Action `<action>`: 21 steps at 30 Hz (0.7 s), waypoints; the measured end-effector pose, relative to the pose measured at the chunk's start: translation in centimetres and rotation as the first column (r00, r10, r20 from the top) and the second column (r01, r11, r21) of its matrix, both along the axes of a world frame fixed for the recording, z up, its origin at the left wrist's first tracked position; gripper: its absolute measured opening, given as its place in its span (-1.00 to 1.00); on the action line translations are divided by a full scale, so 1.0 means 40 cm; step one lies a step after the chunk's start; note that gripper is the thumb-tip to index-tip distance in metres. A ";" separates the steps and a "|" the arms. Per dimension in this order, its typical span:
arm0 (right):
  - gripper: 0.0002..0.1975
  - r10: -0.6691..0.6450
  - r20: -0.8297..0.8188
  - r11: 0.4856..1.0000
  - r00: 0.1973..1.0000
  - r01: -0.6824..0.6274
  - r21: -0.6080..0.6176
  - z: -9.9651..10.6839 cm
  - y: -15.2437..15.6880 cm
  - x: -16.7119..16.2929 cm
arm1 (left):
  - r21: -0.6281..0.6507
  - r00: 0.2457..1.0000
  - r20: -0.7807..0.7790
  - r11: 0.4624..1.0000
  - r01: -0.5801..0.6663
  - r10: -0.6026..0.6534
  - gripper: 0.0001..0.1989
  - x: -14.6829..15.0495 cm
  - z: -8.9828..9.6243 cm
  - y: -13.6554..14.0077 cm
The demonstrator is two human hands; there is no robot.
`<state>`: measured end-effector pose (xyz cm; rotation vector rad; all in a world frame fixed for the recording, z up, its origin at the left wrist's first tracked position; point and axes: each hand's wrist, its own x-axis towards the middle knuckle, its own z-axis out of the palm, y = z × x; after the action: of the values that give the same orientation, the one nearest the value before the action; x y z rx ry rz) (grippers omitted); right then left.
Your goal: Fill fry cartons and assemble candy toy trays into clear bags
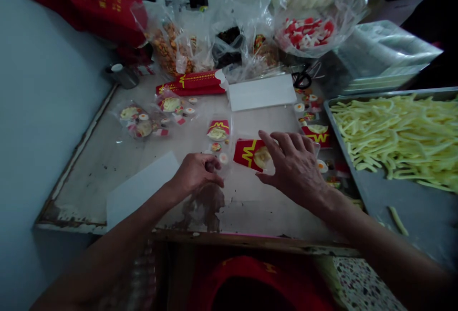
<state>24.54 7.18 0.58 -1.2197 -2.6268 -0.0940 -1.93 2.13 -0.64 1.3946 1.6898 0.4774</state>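
Note:
My right hand [295,168] is spread over a small red fry carton [245,153] with a yellow M and pale fries at its mouth. Thumb and index finger lie on either side of the carton, with no clear grip visible. My left hand [200,172] is half curled, a gap between thumb and fingers, and nothing shows in it. Just beyond it lies a clear plastic pack [223,146] with another little carton, a tiny pizza-like disc and a fried-egg piece. More such cartons and pieces [317,134] are lined up right of my right hand.
A metal tray [372,196] of pale fry-shaped sticks [397,139] stands at the right. Filled clear packs [138,120] lie at the left, near a white sheet [143,187]. Behind are stacked red cartons [193,83], a white box [263,92], scissors [302,79] and bags of pieces [307,29].

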 end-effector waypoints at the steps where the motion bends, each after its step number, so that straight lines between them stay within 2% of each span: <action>1: -0.08 0.005 -0.008 1.000 1.000 -0.005 -0.006 0.001 0.001 -0.007 | -0.029 0.999 0.038 1.000 0.001 0.000 -0.65 -0.004 -0.001 0.004; 4: -0.07 0.060 -0.019 0.997 0.998 -0.060 -0.049 0.006 0.005 -0.025 | -0.112 0.981 0.187 0.993 -0.035 0.055 -0.59 -0.019 -0.004 0.015; 8: -0.09 0.165 0.017 0.980 0.986 -0.162 -0.119 0.008 0.015 -0.030 | -0.188 0.942 0.310 0.979 -0.075 0.132 -0.52 -0.053 -0.013 0.033; 12: -0.04 0.333 0.015 0.906 0.943 -0.315 -0.282 -0.013 0.027 -0.022 | -0.272 0.937 0.345 0.961 0.041 0.058 -0.50 -0.091 -0.033 0.042; 14: 0.00 0.356 -0.024 0.875 0.934 -0.342 -0.343 -0.028 0.030 -0.027 | -0.283 0.940 0.341 0.955 0.087 0.015 -0.52 -0.100 -0.046 0.044; 16: 0.01 0.329 -0.038 0.880 0.944 -0.321 -0.349 -0.039 0.026 -0.040 | -0.271 0.933 0.359 0.956 0.110 -0.006 -0.54 -0.102 -0.058 0.044; 21: -0.05 0.248 0.015 0.940 0.969 -0.237 -0.244 -0.043 -0.007 -0.083 | -0.273 0.904 0.426 0.946 0.175 -0.044 -0.47 -0.108 -0.068 0.037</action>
<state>21.20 6.92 -1.15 -0.9565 -2.8708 0.2510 -6.27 3.61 -3.38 1.0645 1.2660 0.3945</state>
